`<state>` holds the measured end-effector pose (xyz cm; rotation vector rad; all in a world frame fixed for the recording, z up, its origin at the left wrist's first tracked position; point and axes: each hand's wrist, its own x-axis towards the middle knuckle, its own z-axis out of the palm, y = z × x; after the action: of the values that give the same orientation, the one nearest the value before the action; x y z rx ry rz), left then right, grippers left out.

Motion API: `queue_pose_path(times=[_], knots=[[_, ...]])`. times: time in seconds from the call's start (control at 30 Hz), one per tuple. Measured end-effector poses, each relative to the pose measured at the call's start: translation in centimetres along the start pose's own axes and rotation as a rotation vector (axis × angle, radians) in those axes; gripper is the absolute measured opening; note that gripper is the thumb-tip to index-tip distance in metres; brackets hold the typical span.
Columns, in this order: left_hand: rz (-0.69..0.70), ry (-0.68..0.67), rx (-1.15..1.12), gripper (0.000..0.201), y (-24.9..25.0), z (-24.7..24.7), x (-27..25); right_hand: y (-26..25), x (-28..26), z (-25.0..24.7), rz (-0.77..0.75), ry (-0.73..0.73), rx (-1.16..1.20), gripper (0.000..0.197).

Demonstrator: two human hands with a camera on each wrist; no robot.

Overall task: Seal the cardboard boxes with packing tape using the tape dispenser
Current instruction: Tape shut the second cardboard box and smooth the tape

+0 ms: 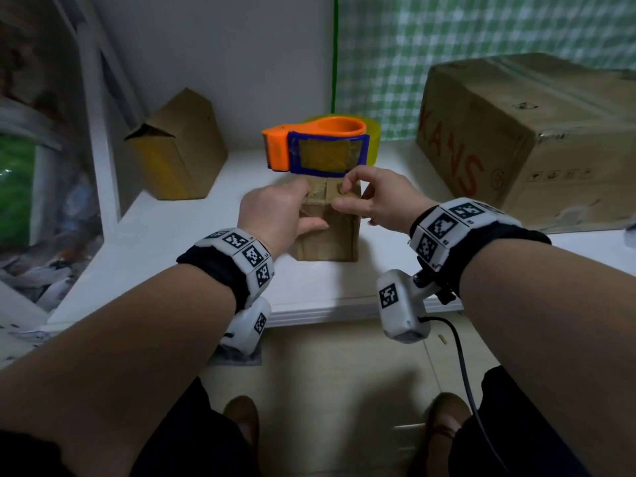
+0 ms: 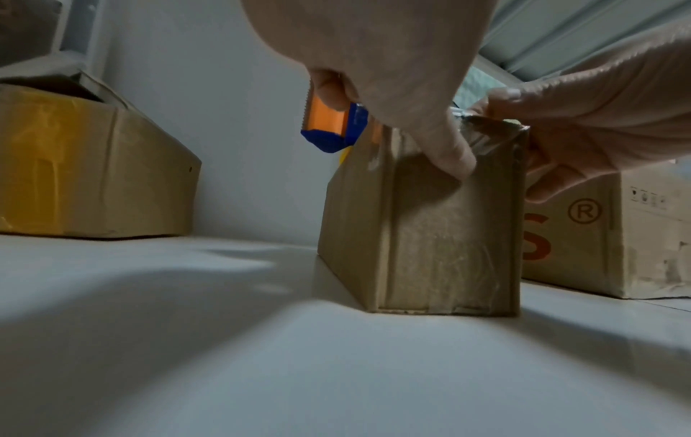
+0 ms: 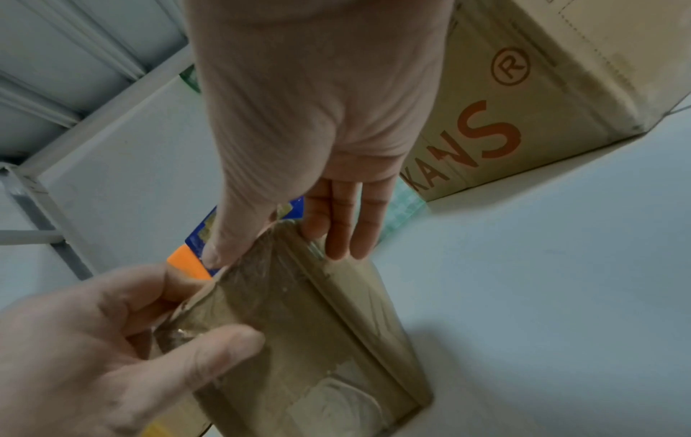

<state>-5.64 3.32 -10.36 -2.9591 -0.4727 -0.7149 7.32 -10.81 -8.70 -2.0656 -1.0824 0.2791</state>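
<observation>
A small cardboard box (image 1: 327, 232) is standing upright near the front edge of a white table (image 1: 179, 256), its top seam and near face covered in glossy tape. An orange-and-blue tape dispenser (image 1: 318, 149) with a yellowish roll is sitting just behind the box's top; whether it is resting on the box or on the table behind it, I cannot tell. The left hand (image 1: 275, 215) is gripping the box's upper left corner, thumb lying on the near face and fingers curling over the top. The right hand (image 1: 375, 197) is pinching at the top right edge, thumb on the taped top and fingers reaching down the right side. Well to the left, an open cardboard box (image 1: 179, 149) with a yellow-taped side is sitting against the wall. To the right, a large carton (image 1: 530, 139) printed with red letters is resting on the same table.
</observation>
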Motion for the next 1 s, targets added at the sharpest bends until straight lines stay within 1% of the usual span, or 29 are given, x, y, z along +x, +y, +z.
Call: queue_pose_path(times=[0.13, 0.23, 0.37, 0.5, 0.6, 0.67, 0.73, 0.87, 1.0], knots=[[-0.004, -0.020, -0.035, 0.052, -0.3, -1.1, 0.6, -0.6, -0.1, -0.5, -0.037, -0.002, -0.171, 0.035], [-0.004, 0.005, -0.055, 0.050, -0.4, -1.2, 0.5, -0.9, 0.0, -0.4, -0.079, -0.002, -0.300, 0.039], [-0.017, 0.053, -0.090, 0.048, 0.0, -0.9, 0.1, -0.7, -0.4, -0.2, -0.109, -0.017, -0.379, 0.045], [-0.024, 0.026, -0.075, 0.047, 0.2, -0.9, 0.2, -0.7, -0.7, -0.3, -0.147, -0.017, -0.448, 0.036], [-0.037, -0.026, -0.093, 0.047, 0.1, -1.1, 0.5, -1.1, -0.7, -0.6, -0.172, -0.048, -0.534, 0.039], [-0.045, -0.035, -0.123, 0.047, 0.0, -1.1, 0.6, -1.5, -0.6, -0.6, -0.165, -0.043, -0.542, 0.039], [-0.047, -0.013, -0.146, 0.047, -0.1, -0.8, 0.5, -1.7, -0.4, -0.6, -0.153, -0.031, -0.549, 0.040], [-0.037, 0.038, -0.294, 0.041, -0.6, -0.1, 0.2, -1.2, -0.2, -0.2, -0.173, 0.009, -0.524, 0.040], [-0.009, -0.006, -0.299, 0.038, -1.0, 0.1, 0.0, -0.5, -0.5, 0.0, -0.183, 0.011, -0.514, 0.039]])
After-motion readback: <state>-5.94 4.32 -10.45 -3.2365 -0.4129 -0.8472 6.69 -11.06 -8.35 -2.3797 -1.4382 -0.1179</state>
